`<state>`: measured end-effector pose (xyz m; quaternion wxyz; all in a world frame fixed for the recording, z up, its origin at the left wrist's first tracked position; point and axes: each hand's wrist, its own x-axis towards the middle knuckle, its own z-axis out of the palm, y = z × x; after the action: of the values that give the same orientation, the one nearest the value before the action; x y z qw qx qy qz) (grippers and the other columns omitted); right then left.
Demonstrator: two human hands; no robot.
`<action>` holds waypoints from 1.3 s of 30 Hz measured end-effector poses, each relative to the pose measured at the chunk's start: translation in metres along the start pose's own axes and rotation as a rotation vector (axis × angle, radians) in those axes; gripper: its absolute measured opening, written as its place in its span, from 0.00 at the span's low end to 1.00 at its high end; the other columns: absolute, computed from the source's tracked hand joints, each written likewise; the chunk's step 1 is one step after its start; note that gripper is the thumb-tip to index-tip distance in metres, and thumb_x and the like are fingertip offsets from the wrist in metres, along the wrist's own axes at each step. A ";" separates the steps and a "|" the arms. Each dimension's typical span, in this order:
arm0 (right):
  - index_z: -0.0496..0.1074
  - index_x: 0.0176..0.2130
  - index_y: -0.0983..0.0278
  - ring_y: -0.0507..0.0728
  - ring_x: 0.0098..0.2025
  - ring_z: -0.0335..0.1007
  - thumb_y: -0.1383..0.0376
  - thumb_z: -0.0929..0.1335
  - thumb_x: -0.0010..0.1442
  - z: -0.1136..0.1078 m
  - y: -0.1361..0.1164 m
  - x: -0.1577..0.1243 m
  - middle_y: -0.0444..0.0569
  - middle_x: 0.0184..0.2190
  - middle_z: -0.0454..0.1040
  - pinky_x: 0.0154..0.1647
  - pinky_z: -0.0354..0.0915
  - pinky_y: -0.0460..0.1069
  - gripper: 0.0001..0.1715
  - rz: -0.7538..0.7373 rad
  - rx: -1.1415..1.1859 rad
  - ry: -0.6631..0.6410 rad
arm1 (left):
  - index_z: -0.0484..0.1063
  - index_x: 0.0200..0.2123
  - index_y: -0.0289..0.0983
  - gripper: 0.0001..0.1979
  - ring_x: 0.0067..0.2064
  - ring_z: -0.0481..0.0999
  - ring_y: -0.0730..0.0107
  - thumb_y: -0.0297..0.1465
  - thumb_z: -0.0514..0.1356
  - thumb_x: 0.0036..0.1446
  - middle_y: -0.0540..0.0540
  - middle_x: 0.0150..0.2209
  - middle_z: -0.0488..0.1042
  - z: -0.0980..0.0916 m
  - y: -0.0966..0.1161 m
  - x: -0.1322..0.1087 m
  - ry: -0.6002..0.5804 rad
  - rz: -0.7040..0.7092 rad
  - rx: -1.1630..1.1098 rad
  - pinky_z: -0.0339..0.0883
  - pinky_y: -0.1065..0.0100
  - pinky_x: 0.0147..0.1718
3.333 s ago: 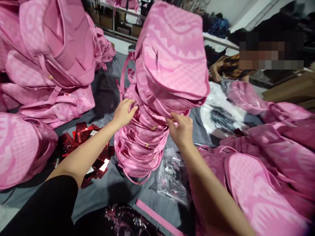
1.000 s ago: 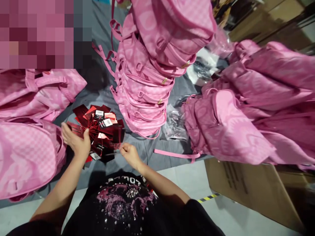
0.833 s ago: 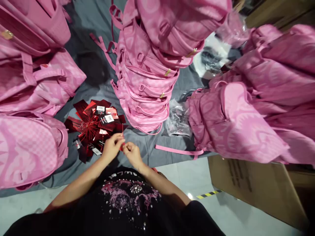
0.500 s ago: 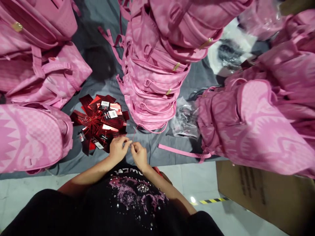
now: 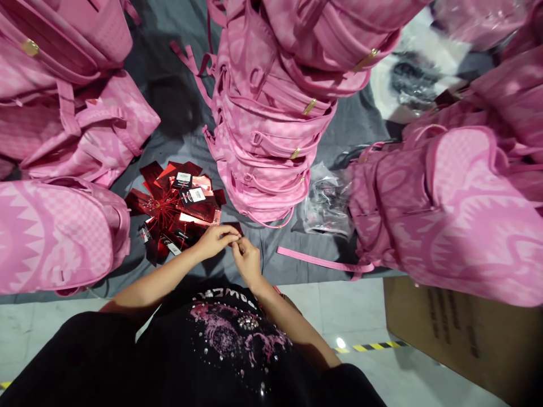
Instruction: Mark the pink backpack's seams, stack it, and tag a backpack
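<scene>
A: Report your hand state.

B: Your left hand [image 5: 215,240] and right hand [image 5: 246,259] meet fingertip to fingertip, both pinched shut on a small dark red hang tag [image 5: 236,228]; its thin cord is too fine to make out.

A: Where is the supply?

B: The pile of red hang tags [image 5: 175,206] lies on the grey cloth [image 5: 178,102] just beyond your left hand. The stack of pink backpacks [image 5: 271,130] stands directly beyond both hands; a clear plastic bag [image 5: 326,200] lies beyond your right.

A: Step in hand?

B: By appearance, you are separating one tag and preparing its loop. The next move calls for a steady pinch and a reach forward to the lowest backpack.
</scene>
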<state>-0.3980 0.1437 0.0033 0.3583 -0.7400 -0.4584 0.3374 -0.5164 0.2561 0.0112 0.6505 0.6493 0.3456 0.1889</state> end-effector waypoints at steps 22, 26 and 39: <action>0.66 0.56 0.66 0.58 0.28 0.71 0.63 0.59 0.63 -0.006 0.051 0.079 0.48 0.28 0.76 0.35 0.65 0.50 0.24 0.122 -0.221 0.018 | 0.78 0.31 0.38 0.08 0.23 0.72 0.73 0.29 0.59 0.60 0.52 0.20 0.74 -0.024 -0.016 0.041 -0.095 -0.566 0.452 0.58 0.72 0.26; 0.71 0.51 0.63 0.57 0.29 0.71 0.63 0.59 0.63 -0.002 0.050 0.080 0.47 0.29 0.76 0.36 0.65 0.49 0.20 0.120 -0.207 -0.011 | 0.79 0.34 0.38 0.08 0.22 0.70 0.75 0.30 0.60 0.60 0.52 0.20 0.74 -0.023 -0.031 0.051 -0.111 -0.560 0.394 0.58 0.73 0.25; 0.75 0.47 0.62 0.56 0.26 0.71 0.63 0.66 0.63 -0.017 0.043 0.091 0.49 0.26 0.77 0.30 0.59 0.48 0.14 0.135 -0.404 -0.024 | 0.80 0.31 0.35 0.05 0.22 0.73 0.74 0.29 0.64 0.51 0.49 0.20 0.75 -0.026 -0.055 0.081 -0.404 -0.497 0.106 0.61 0.76 0.24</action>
<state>-0.3333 0.2094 -0.0397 0.1737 -0.8217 -0.4704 0.2708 -0.4894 0.3261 -0.0574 0.6977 0.6024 0.3666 -0.1265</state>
